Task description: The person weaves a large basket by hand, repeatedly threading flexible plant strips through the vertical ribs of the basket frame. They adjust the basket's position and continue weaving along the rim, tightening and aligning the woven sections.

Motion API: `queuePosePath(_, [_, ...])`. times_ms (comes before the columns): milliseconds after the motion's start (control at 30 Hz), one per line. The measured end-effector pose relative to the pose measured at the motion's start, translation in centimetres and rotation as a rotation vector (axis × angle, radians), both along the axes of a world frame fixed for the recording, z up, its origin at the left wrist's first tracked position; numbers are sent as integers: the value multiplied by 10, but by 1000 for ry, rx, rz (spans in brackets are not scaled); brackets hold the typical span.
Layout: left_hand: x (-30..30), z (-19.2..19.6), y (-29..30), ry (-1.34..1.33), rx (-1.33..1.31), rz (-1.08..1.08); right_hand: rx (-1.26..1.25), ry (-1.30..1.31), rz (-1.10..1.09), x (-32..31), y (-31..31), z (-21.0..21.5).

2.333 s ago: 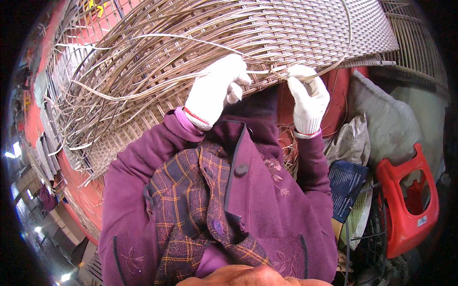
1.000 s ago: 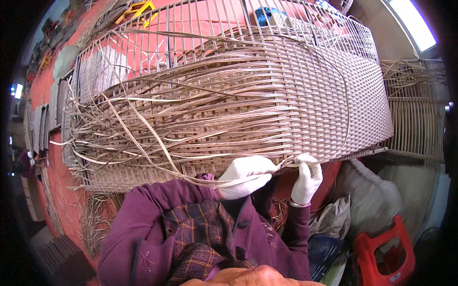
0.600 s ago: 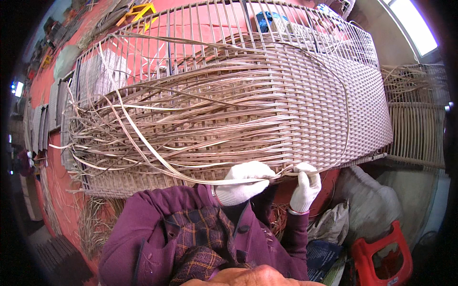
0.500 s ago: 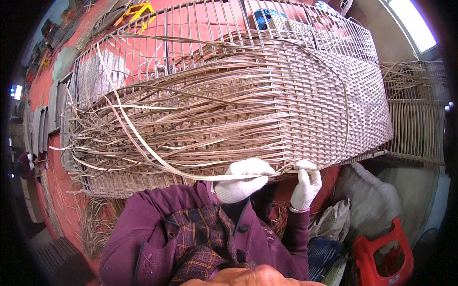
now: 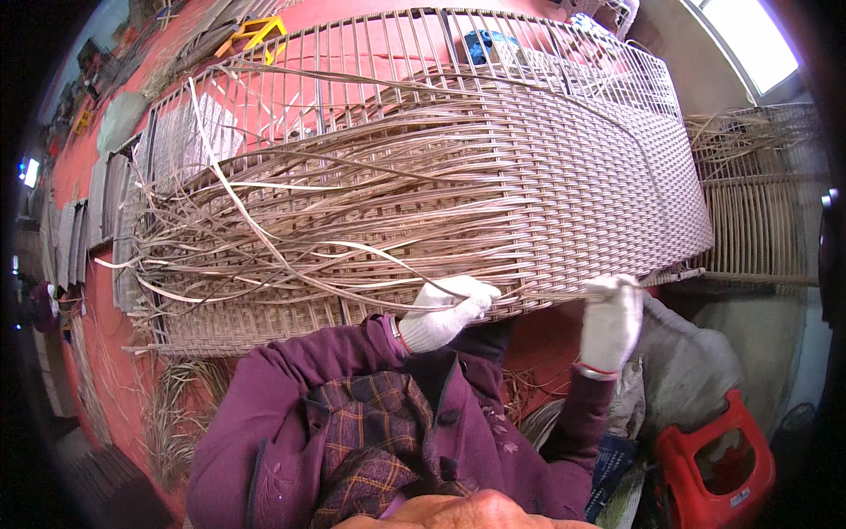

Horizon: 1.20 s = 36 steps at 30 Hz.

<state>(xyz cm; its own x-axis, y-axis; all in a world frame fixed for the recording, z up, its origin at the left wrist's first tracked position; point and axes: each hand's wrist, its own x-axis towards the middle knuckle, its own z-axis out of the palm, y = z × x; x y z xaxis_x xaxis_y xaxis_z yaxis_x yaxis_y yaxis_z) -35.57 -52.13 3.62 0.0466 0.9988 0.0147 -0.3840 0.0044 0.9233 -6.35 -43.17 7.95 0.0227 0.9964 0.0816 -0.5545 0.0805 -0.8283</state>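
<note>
A large wicker panel (image 5: pixel 599 176) of flat brown-grey strips lies across in front of me, tightly woven on its right part. Long loose strips (image 5: pixel 352 203) fan out from the weave toward the left. My left hand (image 5: pixel 448 310), in a white knit glove, is closed on a wicker strip near the panel's near edge. To its right, my right hand (image 5: pixel 610 319), gloved as well, pinches a strip at that edge, its fingertips curled over. A thin length of wicker strip (image 5: pixel 555 294) runs between the two hands. What lies inside the fingers is mostly hidden.
A red plastic stool (image 5: pixel 716 458) stands at the lower right beside grey sacking (image 5: pixel 692 361). Another slatted wicker frame (image 5: pixel 762 212) is at the right. A yellow stool (image 5: pixel 256 37) stands beyond the panel. Strip offcuts (image 5: pixel 181 406) lie on the red floor at the left.
My right hand has moved right, away from the left, along the panel edge. The big strip loop over the weave has drawn flatter, and the long pale strip at the left has shifted.
</note>
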Motion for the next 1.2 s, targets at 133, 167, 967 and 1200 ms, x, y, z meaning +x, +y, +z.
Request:
queuePosePath(133, [-4,-4,-8,42,4,-4,82,55,-192,129,14,-10])
queuePosePath(167, [-5,-3,-10,48,9,-1,56,37,-280,162,14,-26])
queuePosePath(967, [-166,70,-93,261,-16,515,815,-1304,19,-164,-79,28])
queuePosePath(1200, [-303,95,-188,655,-117,792,560,-1178,629,-226,-68,18])
